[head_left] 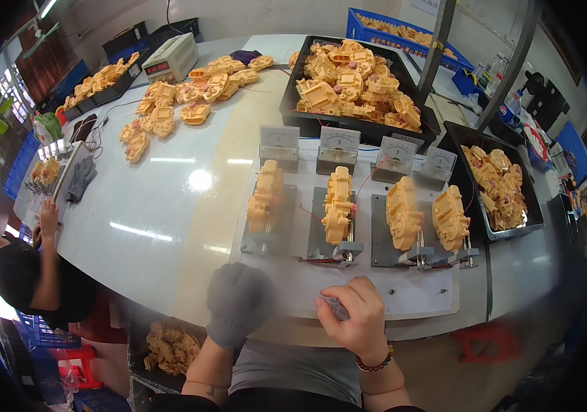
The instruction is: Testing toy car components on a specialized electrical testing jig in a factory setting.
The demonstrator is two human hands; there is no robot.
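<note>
My left hand [237, 305], in a grey glove, hovers at the board's front edge below the leftmost fixture; its fingers are smeared and partly hidden. My right hand [357, 314], bare with a beaded bracelet, is closed near the front of the board, with a small greyish patch between thumb and fingers that I cannot make out. Beyond my hands, yellow plastic housings stand upright on the grey test fixtures: the leftmost housing [265, 197], the second housing [338, 206], the third housing [403, 213] and the rightmost housing [450, 218]. Behind them are several dial meters [339, 149].
A large black tray [286, 103] heaped with yellow housings stands behind the meters. Another black tray [513, 232] lies to the right. Loose housings [159, 113] cover the back left, beside a white instrument [173, 58]. A co-worker [39, 275] sits at far left.
</note>
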